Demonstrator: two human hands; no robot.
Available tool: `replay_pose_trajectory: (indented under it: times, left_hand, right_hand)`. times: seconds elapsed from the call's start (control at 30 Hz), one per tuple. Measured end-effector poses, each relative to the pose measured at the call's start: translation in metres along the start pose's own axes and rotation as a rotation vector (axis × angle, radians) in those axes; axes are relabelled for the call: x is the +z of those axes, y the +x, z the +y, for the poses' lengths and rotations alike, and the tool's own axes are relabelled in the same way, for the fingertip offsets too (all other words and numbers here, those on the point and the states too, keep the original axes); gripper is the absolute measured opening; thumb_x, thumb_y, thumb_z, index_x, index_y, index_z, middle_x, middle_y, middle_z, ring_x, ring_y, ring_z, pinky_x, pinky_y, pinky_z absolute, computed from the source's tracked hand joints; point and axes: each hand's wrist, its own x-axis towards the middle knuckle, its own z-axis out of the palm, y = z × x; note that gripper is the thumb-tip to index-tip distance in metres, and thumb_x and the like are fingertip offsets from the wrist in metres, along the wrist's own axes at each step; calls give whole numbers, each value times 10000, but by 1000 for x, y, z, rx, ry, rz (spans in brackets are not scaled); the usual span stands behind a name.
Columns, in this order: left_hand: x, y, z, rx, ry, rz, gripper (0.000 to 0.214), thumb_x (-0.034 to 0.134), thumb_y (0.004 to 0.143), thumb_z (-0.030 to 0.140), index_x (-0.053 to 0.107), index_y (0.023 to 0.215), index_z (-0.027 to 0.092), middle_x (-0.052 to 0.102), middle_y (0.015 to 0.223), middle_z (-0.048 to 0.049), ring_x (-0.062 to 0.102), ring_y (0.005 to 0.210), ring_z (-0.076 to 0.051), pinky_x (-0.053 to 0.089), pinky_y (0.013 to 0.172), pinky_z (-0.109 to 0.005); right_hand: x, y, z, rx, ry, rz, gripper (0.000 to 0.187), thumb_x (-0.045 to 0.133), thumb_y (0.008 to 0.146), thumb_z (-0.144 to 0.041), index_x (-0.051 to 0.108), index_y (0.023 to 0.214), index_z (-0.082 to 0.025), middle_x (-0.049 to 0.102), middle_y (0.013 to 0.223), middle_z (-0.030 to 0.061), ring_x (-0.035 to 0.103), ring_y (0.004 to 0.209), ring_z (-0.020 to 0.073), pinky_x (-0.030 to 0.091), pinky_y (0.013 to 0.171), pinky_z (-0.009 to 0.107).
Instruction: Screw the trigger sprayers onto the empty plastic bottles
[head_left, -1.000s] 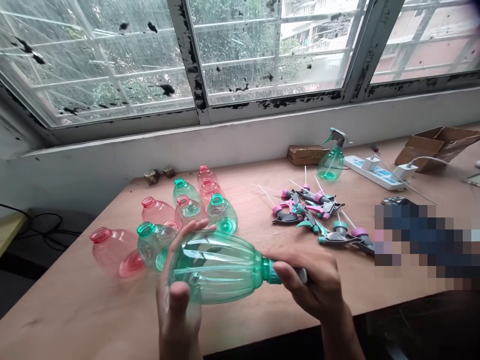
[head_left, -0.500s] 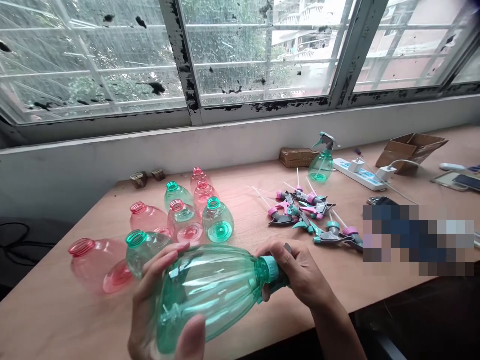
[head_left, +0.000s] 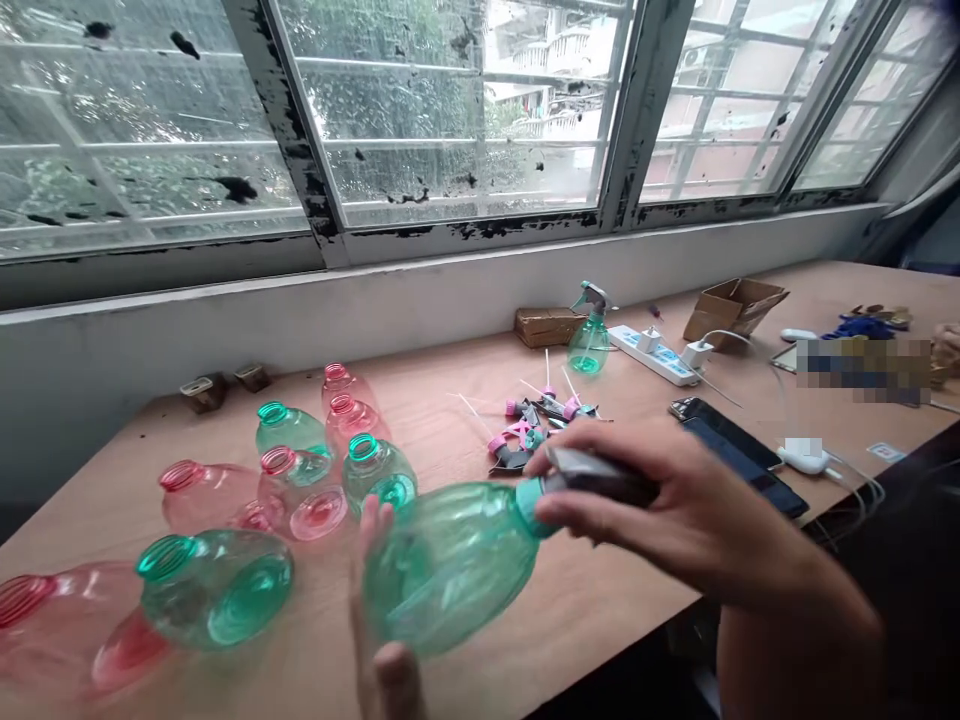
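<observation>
A clear green spray bottle [head_left: 450, 570] lies tilted on its side in the air above the table, its base toward the left. My right hand [head_left: 645, 490] is closed around its grey trigger sprayer head, next to the teal collar [head_left: 530, 503]. My left hand [head_left: 386, 640] cups the base, thumb in front and fingertips behind; it is blurred. Just left of it stand open-necked bottles without sprayers, among them a green one [head_left: 382, 475] and a larger green one [head_left: 217, 590] nearer me. Behind my right hand lies a pile of loose trigger sprayers [head_left: 525, 430], partly hidden.
A finished-looking green spray bottle [head_left: 589, 345] stands by a brown cardboard piece [head_left: 547, 327]. A white power strip [head_left: 652, 355], an open cardboard box [head_left: 735, 310], phones [head_left: 742, 460] and a white charger [head_left: 802, 455] with cables lie at right. Several pink bottles [head_left: 202, 495] stand at left.
The view has swung right, so the table things shift left. My right hand has turned over the sprayer head, its back now upward. The bottle is still between both hands.
</observation>
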Motion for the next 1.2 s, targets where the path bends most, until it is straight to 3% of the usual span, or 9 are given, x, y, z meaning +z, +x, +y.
replay_pose_trajectory:
  times: [0.07,0.13,0.27,0.37,0.57,0.73,0.97,1.2]
  left_hand:
    - [7,-12,-15,-102,146,-105,719,424,1070,766,501,1662,365,375,1821,-82,302,1704,-418,212,1398,-642]
    - [13,-23,-31,-123,273,-177,747,475,1085,703,380,1732,342,272,1860,-134,289,1711,-429,235,1381,-674]
    - [19,-35,-54,-16,522,-249,642,557,1123,480,392,1724,326,341,1830,-164,304,1707,-423,282,1358,-705]
    - [17,-37,-58,21,588,-288,637,534,1141,415,332,1741,346,371,1817,-161,339,1695,-414,338,1330,-726]
    - [12,-38,-56,47,632,-370,667,580,1117,319,345,1742,323,386,1809,-169,400,1666,-422,436,1295,-681]
    - [9,-38,-61,58,705,-458,705,625,1077,236,355,1728,232,375,1811,-194,385,1676,-406,454,1304,-607]
    - [8,-44,-71,166,723,-484,751,674,1033,193,342,1707,179,382,1794,-249,388,1675,-400,471,1296,-583]
    - [6,-43,-67,159,696,-544,815,775,969,192,420,1702,177,447,1765,-248,443,1634,-447,495,1279,-575]
  right_hand:
    - [-30,24,-10,-111,-234,76,304,828,978,-523,817,893,-231,691,647,-27,604,526,126,447,493,243]
    - [-62,54,-7,-85,-377,74,341,819,966,-557,832,921,-219,721,639,-7,614,500,145,428,474,274]
    - [-111,131,31,129,-809,217,288,828,974,-480,835,856,-217,755,652,38,666,605,199,430,590,339]
    - [-125,179,69,326,-1098,212,357,770,1003,-547,853,965,-202,811,798,93,737,806,271,453,685,359]
    - [-116,221,131,483,-1219,174,387,750,1053,-462,821,1174,-101,818,1176,226,765,1130,362,567,908,442]
    - [-97,242,163,585,-1252,142,352,750,1076,-388,717,1356,-178,731,1391,117,744,1195,293,630,1023,526]
    - [-84,260,184,610,-1273,79,382,754,1074,-372,694,1400,-180,715,1411,125,746,1184,295,650,990,512]
    - [-83,256,183,499,-1390,28,387,763,1068,-381,697,1391,-179,721,1395,123,751,1164,289,656,980,505]
